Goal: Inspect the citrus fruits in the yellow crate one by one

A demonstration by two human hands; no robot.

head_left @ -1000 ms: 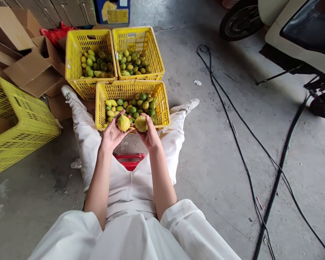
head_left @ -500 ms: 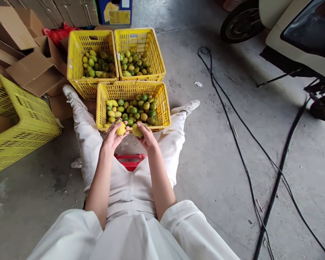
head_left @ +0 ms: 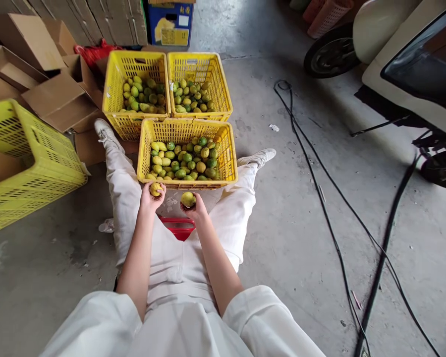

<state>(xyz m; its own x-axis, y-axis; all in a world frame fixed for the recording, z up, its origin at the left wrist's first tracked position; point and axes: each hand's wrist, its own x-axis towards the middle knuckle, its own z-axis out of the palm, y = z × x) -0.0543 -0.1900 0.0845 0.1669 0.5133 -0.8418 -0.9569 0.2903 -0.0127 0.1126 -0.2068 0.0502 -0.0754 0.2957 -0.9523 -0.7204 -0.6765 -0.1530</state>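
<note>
My left hand [head_left: 148, 199] is closed around a yellow lemon [head_left: 155, 189] with brownish marks, just in front of the near crate's left corner. Cupped in my right hand [head_left: 196, 209] is a second, greenish-yellow lemon [head_left: 188, 199], a little lower and apart from the first. Both hands hang above my lap, between my spread legs. Beyond them stands the near yellow crate [head_left: 188, 185], with many green and yellow lemons [head_left: 180, 173] on its bottom.
Two more yellow crates, a left one [head_left: 113, 84] and a right one [head_left: 223, 82], hold lemons behind. A taller yellow crate [head_left: 40, 183] and cardboard boxes [head_left: 55, 99] stand left. Black cables [head_left: 334, 238] cross the floor near a parked vehicle [head_left: 405, 69]. A red stool [head_left: 178, 230] is under me.
My hands have drawn back from the near crate towards me and moved apart, each keeping its lemon. The view has tilted, so the crates sit lower and further right in the picture.
</note>
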